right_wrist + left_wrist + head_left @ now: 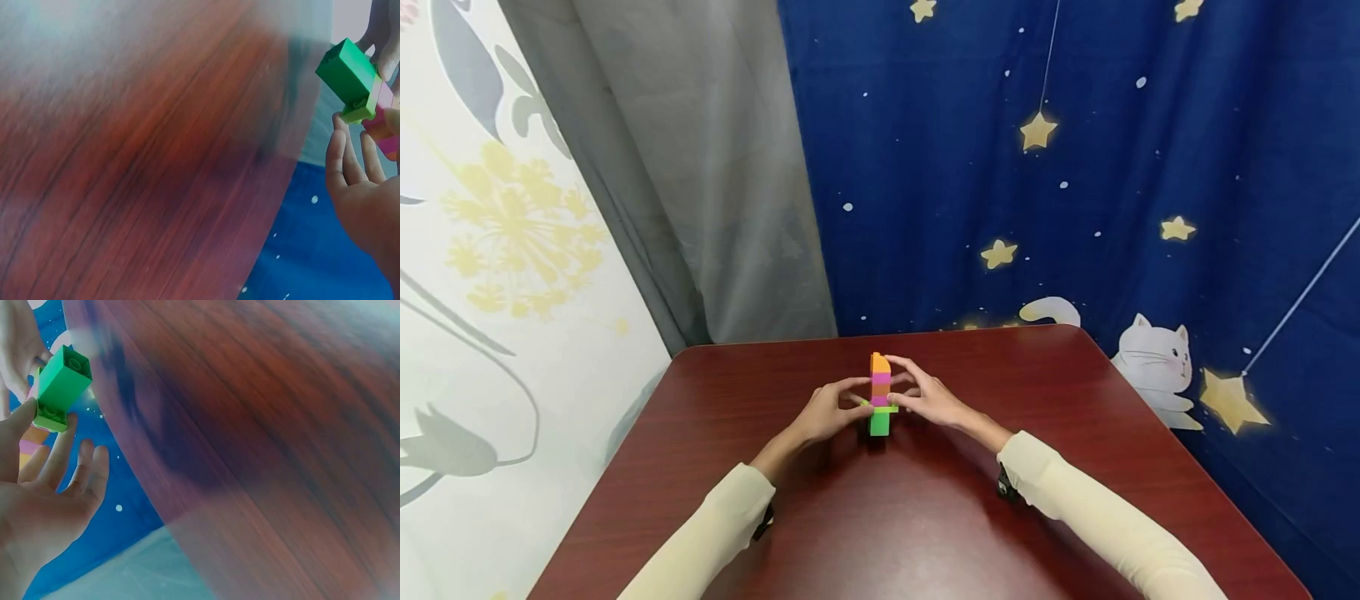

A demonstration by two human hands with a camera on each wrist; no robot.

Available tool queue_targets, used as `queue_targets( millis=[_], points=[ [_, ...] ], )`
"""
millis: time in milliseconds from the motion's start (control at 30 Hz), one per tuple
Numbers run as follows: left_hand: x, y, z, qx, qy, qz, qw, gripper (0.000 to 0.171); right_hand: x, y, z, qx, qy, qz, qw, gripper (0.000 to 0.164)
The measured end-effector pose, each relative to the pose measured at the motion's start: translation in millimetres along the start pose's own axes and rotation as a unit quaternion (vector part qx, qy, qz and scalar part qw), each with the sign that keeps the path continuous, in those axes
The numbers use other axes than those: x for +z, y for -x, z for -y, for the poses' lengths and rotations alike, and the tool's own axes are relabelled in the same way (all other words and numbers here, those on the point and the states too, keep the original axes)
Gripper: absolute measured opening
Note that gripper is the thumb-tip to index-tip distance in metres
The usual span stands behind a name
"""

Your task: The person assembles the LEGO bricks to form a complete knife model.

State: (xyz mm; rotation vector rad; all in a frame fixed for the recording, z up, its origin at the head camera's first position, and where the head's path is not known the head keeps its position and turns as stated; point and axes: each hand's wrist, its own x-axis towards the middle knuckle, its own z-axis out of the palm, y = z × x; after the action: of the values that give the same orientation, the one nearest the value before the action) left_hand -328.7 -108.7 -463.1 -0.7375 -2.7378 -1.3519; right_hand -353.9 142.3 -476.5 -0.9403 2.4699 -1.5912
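A narrow tower of toy building blocks [880,390] stands upright between my two hands. A rounded orange block [880,364] tops it, with pink and darker orange layers below. Under these come a wider light-green plate [51,419] and a green block [347,72] at the bottom, whose hollow underside shows in the left wrist view. My left hand [829,412] pinches the tower near the light-green plate with thumb and fingers. From the other side my right hand [936,402] holds it, thumb at the lower pink layer and one finger reaching up to the orange top.
The dark red wooden table [880,517] lies beneath both forearms. Behind it hang a grey curtain [737,208] and a blue curtain [925,167] with stars and a white cat. A pale floral wall covering [512,250] borders the left side.
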Motion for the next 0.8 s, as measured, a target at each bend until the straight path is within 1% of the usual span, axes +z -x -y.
queue_targets(
  millis=[100,233,467,633,800],
  points=[
    [5.4,-7.3,-1.6,-0.004,0.002,0.001,1.0,0.056,-6.7,0.7,-4.0,0.008,-0.006,-0.001,1.0,0.07],
    [12.1,-16.5,-1.2,-0.01,0.009,0.01,0.9999,0.058,-14.4,1.1,-10.6,0.022,-0.015,0.005,1.0,0.07],
    [18.8,-29.2,1.8,-0.018,0.028,0.021,0.9992,0.056,-24.5,-4.5,-21.8,0.056,-0.043,0.029,0.997,0.07],
    [24.2,-35.2,6.7,-0.032,0.032,0.025,0.9987,0.056,-28.5,-8.6,-28.1,0.077,-0.034,0.043,0.995,0.07],
    [27.7,-39.4,11.2,-0.048,0.042,0.029,0.9976,0.056,-28.1,-11.4,-33.3,0.102,-0.018,0.052,0.993,0.07]
  ],
)
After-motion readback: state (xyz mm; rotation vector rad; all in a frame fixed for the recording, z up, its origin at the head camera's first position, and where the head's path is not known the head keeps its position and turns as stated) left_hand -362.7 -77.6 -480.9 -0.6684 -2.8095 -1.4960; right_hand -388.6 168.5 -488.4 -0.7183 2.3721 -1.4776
